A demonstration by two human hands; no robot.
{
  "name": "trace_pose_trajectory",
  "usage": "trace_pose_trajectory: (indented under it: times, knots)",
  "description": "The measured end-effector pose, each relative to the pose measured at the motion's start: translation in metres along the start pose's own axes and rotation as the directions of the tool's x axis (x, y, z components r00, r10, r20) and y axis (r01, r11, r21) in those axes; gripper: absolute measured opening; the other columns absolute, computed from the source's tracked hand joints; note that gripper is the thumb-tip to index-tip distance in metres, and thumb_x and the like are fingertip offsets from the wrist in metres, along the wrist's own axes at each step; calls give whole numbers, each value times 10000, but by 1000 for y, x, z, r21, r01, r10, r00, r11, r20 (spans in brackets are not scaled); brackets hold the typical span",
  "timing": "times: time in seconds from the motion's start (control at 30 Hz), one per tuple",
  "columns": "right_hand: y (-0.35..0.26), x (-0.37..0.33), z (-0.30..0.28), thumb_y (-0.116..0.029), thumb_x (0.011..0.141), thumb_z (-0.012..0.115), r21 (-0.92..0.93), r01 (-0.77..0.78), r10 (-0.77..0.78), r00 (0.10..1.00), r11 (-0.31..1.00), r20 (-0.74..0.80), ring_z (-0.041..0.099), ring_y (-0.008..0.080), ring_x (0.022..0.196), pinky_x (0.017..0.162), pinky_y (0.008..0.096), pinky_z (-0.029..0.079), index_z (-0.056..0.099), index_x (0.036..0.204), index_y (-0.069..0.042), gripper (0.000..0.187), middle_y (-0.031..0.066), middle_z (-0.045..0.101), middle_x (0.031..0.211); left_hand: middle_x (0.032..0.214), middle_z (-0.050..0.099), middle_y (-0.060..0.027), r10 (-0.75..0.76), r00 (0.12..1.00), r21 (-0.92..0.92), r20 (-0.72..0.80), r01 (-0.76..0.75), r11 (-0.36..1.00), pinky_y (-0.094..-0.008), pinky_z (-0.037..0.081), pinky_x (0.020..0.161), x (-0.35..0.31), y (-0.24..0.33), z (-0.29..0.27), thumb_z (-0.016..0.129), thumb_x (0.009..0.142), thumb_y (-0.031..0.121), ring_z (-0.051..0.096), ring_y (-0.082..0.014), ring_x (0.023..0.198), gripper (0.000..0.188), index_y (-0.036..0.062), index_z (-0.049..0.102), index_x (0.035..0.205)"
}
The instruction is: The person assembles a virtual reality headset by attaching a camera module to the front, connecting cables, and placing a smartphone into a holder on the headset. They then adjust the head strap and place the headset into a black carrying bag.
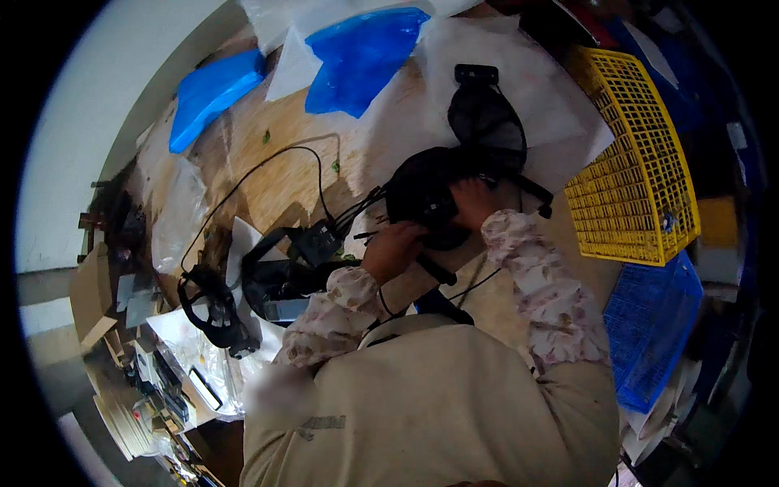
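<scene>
- Fingers of the left hand (pixel 391 250) curl tight around the lower edge of a black headset-like device (pixel 426 195); the knuckles face the camera, so the fingertips themselves are hidden behind the black body.
- Fingers of the right hand (pixel 472 199) press against the device's right side, at about three o'clock of it; they look closed onto it, though I cannot tell how far each finger wraps.
- The device sits between both hands, lifted just above the wooden tabletop (pixel 276 174), near the centre of the view.
- A black mesh pouch (pixel 487 118) lies on white sheeting (pixel 552 97) at about one o'clock from the device, touching or nearly touching it; I cannot tell which.
- Thin black cables (pixel 268 162) trail away from the device toward nine o'clock, running to a small black box (pixel 316 239).
- Handling, as I judge it: the shell looks rigid and moderately light, with smooth plastic that could slip; the straps and cables are floppy and liable to snag. Best held by the solid body at both sides, as the hands have it, not by the cables.
- A second black strap assembly (pixel 215 312) lies at eight o'clock.
- A yellow plastic basket (pixel 641 170) stands at three o'clock, with a blue basket (pixel 657 325) below it, well apart from the hands.
</scene>
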State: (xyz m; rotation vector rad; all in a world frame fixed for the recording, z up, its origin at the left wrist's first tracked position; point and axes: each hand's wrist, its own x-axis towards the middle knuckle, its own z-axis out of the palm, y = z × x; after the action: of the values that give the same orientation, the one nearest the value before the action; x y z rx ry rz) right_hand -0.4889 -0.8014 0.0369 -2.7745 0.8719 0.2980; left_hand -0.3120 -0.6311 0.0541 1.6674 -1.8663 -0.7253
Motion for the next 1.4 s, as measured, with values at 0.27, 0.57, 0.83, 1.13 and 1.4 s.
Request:
trace_pose_trajectory:
  times: [0.27,0.57,0.83,1.13,1.4]
  knots:
    - [-16,-21,-55,-264,604,858,609,384,-243,921,694,-304,416,334,1241,1044,402,363,374,1332,-96,890,140,379,1326,1132,612,-81,-175,823,-107,-541,139,985,-461,368,1021,-49,37,-66,717,754,184,547,-289,1130,438,125,589,1168]
    - [-15,-11,-45,-276,609,852,532,411,-335,912,740,-239,407,323,1253,1055,400,348,354,1358,-97,917,152,376,1327,1088,632,-104,-362,919,258,-157,392,883,-470,493,810,-64,40,-72,688,745,249,636,-296,925,411,163,610,1139]
    - [10,-9,-22,-266,670,802,248,160,-162,987,955,-11,445,368,1227,1002,421,407,339,1396,-121,873,175,358,1391,1033,595,-180,-349,936,244,57,326,913,-476,513,690,-32,7,-3,601,835,233,635,-382,862,586,190,392,1381]
    - [69,4,-45,-277,856,648,522,-62,228,938,850,-260,642,282,936,814,370,499,634,1055,-71,287,129,659,1002,1090,609,-133,-158,973,201,-171,192,961,-431,492,822,-52,4,-16,604,840,160,597,-343,990,445,140,516,1276]
    - [5,-4,-57,-241,834,668,461,-1,-40,996,887,80,639,299,879,789,374,505,626,1035,-60,274,126,656,956,1050,638,-94,-323,757,119,-568,463,878,-411,494,821,-215,-10,-52,673,781,109,611,-306,959,235,111,659,1016]
